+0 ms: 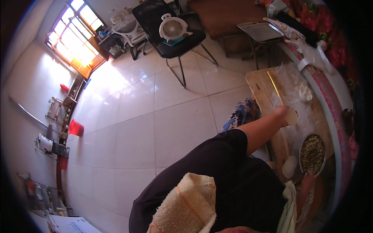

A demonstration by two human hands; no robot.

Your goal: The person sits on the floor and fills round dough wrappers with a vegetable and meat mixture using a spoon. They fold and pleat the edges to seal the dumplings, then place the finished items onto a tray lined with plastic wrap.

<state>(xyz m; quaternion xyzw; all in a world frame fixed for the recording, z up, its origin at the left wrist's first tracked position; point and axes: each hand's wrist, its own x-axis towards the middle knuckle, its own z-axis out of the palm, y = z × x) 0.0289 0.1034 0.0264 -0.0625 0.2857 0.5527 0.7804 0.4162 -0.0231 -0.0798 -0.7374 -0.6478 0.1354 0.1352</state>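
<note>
My left forearm reaches across to the wooden board (254,83) at the right. My left hand (284,112) is closed on a thin, pale round dough wrapper (291,117). Just beyond that hand a slim yellow stick (275,86) slants over the board. My right hand (308,179) is at the near rim of a metal bowl (301,149) with chopped greenish filling (313,151). Its fingers look bent together; what they hold, if anything, is hidden. Left of the bowl lies a pale oval piece (289,167), probably dough. A small white object (305,93) sits farther up the board.
Clear plastic sheeting (289,79) covers part of the board. A bed edge with pink trim (330,97) runs along the right. A metal tray (261,32) and a black chair (182,42) bearing a white fan (173,28) stand farther off. A red bucket (76,127) is by the left wall.
</note>
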